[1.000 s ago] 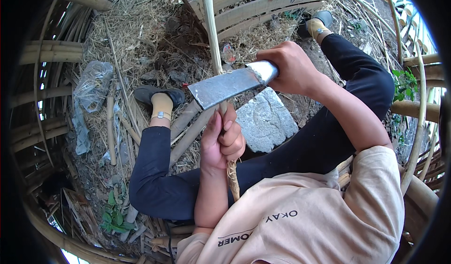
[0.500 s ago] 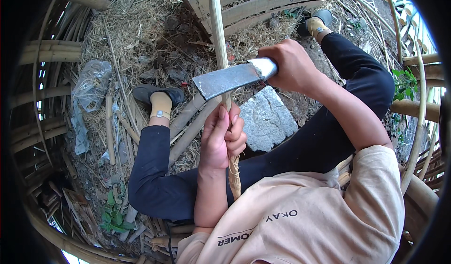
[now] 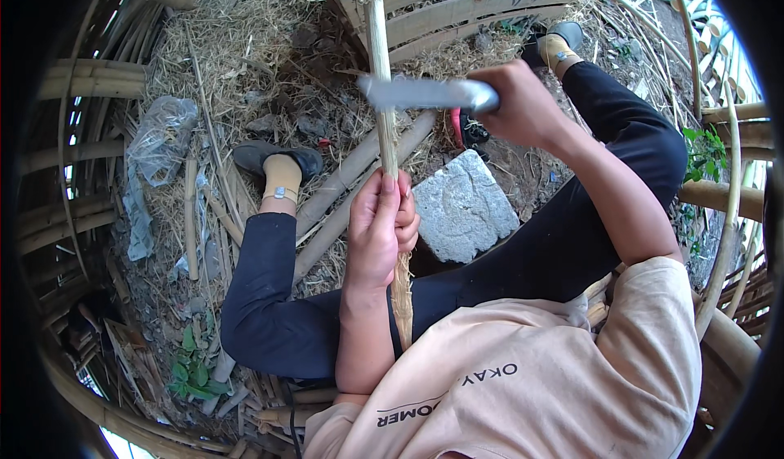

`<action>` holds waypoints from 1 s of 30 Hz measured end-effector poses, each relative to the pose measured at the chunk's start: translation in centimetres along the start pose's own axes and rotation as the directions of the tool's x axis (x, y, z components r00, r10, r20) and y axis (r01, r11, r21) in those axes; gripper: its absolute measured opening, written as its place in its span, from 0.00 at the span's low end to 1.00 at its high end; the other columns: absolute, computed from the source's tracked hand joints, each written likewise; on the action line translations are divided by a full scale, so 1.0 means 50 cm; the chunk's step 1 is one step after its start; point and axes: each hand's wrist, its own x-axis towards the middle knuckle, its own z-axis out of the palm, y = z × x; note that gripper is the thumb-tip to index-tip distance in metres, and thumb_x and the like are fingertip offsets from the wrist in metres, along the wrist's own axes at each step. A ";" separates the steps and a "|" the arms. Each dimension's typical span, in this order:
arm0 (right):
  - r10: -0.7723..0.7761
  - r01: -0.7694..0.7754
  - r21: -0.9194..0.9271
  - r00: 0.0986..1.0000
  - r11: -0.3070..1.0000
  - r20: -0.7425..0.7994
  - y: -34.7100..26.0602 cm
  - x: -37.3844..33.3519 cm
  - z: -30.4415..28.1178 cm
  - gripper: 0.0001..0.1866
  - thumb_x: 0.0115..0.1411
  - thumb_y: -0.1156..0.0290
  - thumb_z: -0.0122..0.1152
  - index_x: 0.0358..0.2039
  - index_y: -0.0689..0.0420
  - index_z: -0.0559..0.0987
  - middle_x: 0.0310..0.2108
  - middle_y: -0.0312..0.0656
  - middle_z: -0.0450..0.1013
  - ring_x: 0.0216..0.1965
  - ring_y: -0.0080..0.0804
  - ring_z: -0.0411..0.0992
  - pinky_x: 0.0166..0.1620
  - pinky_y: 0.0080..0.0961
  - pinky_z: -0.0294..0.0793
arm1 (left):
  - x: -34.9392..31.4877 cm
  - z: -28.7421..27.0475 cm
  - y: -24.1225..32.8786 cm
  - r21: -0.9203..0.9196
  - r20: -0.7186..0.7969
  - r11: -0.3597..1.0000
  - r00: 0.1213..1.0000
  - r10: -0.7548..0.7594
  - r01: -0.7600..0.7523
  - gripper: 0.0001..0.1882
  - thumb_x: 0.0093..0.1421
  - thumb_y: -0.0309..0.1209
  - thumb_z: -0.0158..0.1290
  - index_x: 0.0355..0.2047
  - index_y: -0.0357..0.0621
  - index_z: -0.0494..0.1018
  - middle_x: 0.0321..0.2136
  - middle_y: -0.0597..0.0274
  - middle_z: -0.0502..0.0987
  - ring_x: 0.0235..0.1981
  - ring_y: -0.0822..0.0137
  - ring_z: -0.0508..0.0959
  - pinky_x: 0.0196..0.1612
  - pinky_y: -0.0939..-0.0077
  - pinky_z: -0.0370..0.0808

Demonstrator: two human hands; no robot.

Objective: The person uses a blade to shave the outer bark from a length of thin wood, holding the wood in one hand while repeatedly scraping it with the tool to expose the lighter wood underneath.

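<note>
My left hand [image 3: 380, 226] is wrapped round a long, partly peeled wooden stick [image 3: 376, 38], which stands upright and tilts slightly. Its lower end, frayed and tan, reaches down to my shirt. My right hand [image 3: 516, 104] grips a broad-bladed machete [image 3: 416, 94], with the fingers closed round its handle. The blade is blurred by motion and lies across the stick above my left hand; whether its edge touches the wood I cannot tell.
A grey stone block [image 3: 465, 206] sits between my legs, beside bamboo poles [image 3: 339, 183]. Behind it lies a red and black object [image 3: 468, 130]. A slatted wooden crate [image 3: 482, 6] stands at the far side. Clear plastic [image 3: 162, 142] lies on the straw at left.
The machete has moved up and away along the stick, its blade now more level. My left hand and the stick have shifted slightly toward me, and the red and black object has come into view.
</note>
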 end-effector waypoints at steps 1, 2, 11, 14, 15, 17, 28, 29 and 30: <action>0.052 -0.047 -0.057 0.994 0.997 0.092 -0.009 -0.001 0.005 0.11 0.43 0.74 0.64 0.30 0.56 0.83 0.24 0.48 0.78 0.28 0.47 0.78 0.36 0.40 0.78 | 0.001 0.002 -0.003 0.040 -0.034 0.999 0.999 0.005 -0.003 0.12 0.74 0.39 0.38 0.36 0.47 0.63 0.16 0.78 0.53 0.13 0.86 0.49 0.14 0.88 0.44; 0.056 -0.048 -0.067 0.990 0.997 0.131 -0.022 -0.002 0.009 0.10 0.42 0.74 0.64 0.29 0.55 0.82 0.23 0.48 0.77 0.28 0.47 0.78 0.36 0.41 0.78 | 0.003 0.004 -0.006 0.080 -0.068 0.997 0.998 0.011 -0.005 0.12 0.74 0.39 0.39 0.36 0.47 0.63 0.17 0.78 0.53 0.13 0.86 0.49 0.14 0.88 0.44; 0.108 -0.086 -0.147 0.983 0.985 0.148 -0.033 0.002 0.009 0.11 0.40 0.73 0.62 0.29 0.54 0.83 0.23 0.48 0.77 0.29 0.50 0.77 0.37 0.44 0.77 | 0.005 0.019 -0.035 0.093 -0.046 0.996 0.999 0.014 -0.009 0.13 0.74 0.41 0.39 0.35 0.48 0.63 0.16 0.78 0.53 0.12 0.86 0.49 0.13 0.87 0.44; 0.102 -0.073 -0.168 0.981 0.983 0.167 -0.031 0.003 0.000 0.12 0.40 0.72 0.62 0.29 0.55 0.83 0.23 0.49 0.77 0.29 0.50 0.77 0.37 0.44 0.77 | 0.005 0.007 -0.022 -0.046 0.054 0.998 0.998 -0.039 0.042 0.14 0.74 0.42 0.38 0.34 0.48 0.62 0.15 0.78 0.52 0.11 0.86 0.48 0.13 0.87 0.44; 0.094 -0.069 -0.159 0.983 0.985 0.158 -0.033 0.003 -0.003 0.11 0.40 0.72 0.62 0.29 0.55 0.83 0.23 0.49 0.77 0.29 0.50 0.77 0.37 0.44 0.77 | 0.005 0.004 -0.019 -0.098 0.096 0.993 0.994 -0.054 0.063 0.14 0.74 0.42 0.38 0.34 0.49 0.61 0.15 0.78 0.51 0.11 0.86 0.48 0.13 0.86 0.43; 0.074 -0.055 -0.135 0.987 0.989 0.140 -0.038 0.003 -0.008 0.11 0.40 0.72 0.62 0.28 0.55 0.82 0.23 0.49 0.77 0.29 0.50 0.77 0.37 0.44 0.76 | 0.006 0.003 -0.014 -0.179 0.166 0.979 0.984 -0.065 0.095 0.14 0.74 0.43 0.37 0.33 0.50 0.60 0.14 0.79 0.50 0.10 0.86 0.47 0.12 0.86 0.42; 0.159 -0.116 -0.310 0.980 0.944 0.120 -0.038 0.004 -0.017 0.11 0.38 0.71 0.66 0.27 0.55 0.83 0.22 0.48 0.77 0.29 0.50 0.78 0.37 0.42 0.78 | -0.009 0.033 -0.026 -0.047 0.103 0.997 0.993 -0.050 0.055 0.14 0.74 0.44 0.34 0.33 0.52 0.58 0.14 0.78 0.51 0.09 0.86 0.46 0.11 0.87 0.42; 0.155 -0.109 -0.328 0.981 0.938 0.117 -0.032 0.006 -0.017 0.11 0.39 0.71 0.66 0.27 0.55 0.83 0.22 0.48 0.77 0.29 0.50 0.78 0.37 0.42 0.78 | -0.009 0.035 -0.025 -0.034 0.102 0.998 0.994 -0.041 0.045 0.15 0.74 0.44 0.34 0.33 0.52 0.58 0.14 0.78 0.51 0.09 0.86 0.46 0.11 0.87 0.42; 0.156 -0.129 -0.336 0.986 0.933 0.056 -0.020 0.008 -0.014 0.11 0.40 0.70 0.66 0.28 0.55 0.84 0.22 0.48 0.78 0.28 0.49 0.78 0.38 0.41 0.78 | -0.009 0.036 -0.024 -0.021 0.101 0.999 0.994 -0.032 0.034 0.15 0.74 0.44 0.34 0.33 0.51 0.58 0.14 0.78 0.51 0.09 0.86 0.47 0.11 0.87 0.43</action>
